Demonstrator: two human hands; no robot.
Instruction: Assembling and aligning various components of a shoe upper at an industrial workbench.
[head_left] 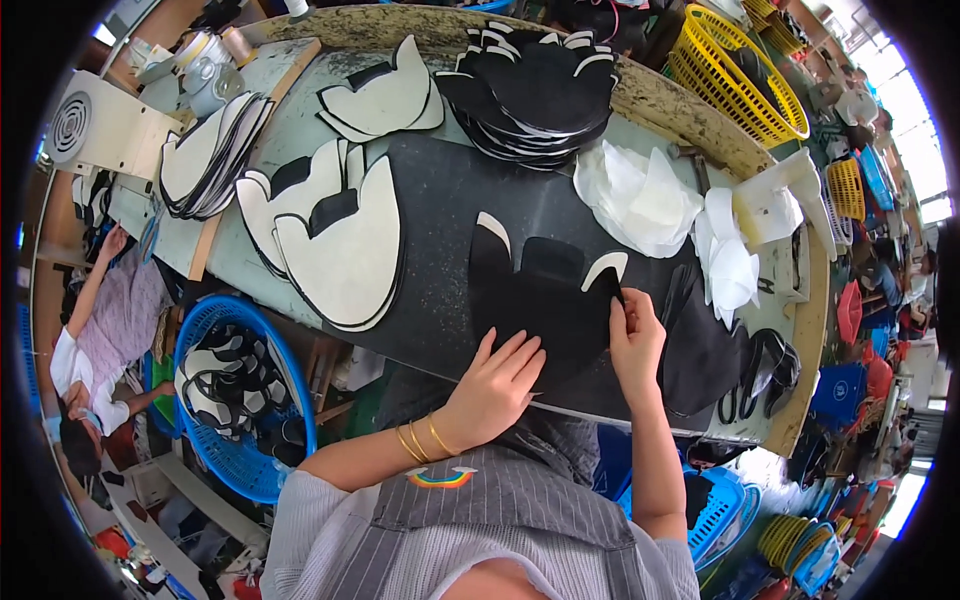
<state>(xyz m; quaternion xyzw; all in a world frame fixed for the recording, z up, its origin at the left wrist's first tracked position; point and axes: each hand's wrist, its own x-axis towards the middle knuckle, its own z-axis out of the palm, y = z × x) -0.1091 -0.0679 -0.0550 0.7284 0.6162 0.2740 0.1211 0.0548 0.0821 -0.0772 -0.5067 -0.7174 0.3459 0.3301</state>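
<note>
A black shoe-upper piece (545, 312) lies on the dark work mat, with two pointed horns at its far end, each bearing a cream curved strip. A small dark patch sits between the horns. My left hand (493, 388) rests on its near left part, fingers stretched out and lying flat. At the piece's right edge, just below the right horn, my right hand (638, 338) pinches it between thumb and fingers. Beyond it stands a stack of similar black pieces (545, 95). White-faced pieces (345, 255) with dark tabs are piled to the left.
White thin sheets (640, 200) and a hammer (692, 165) lie to the right. Scissors (742, 385) are near the right edge, beside more black pieces (700, 350). A blue basket (308, 385) of pieces stands at lower left. A co-worker (110, 320) sits at far left.
</note>
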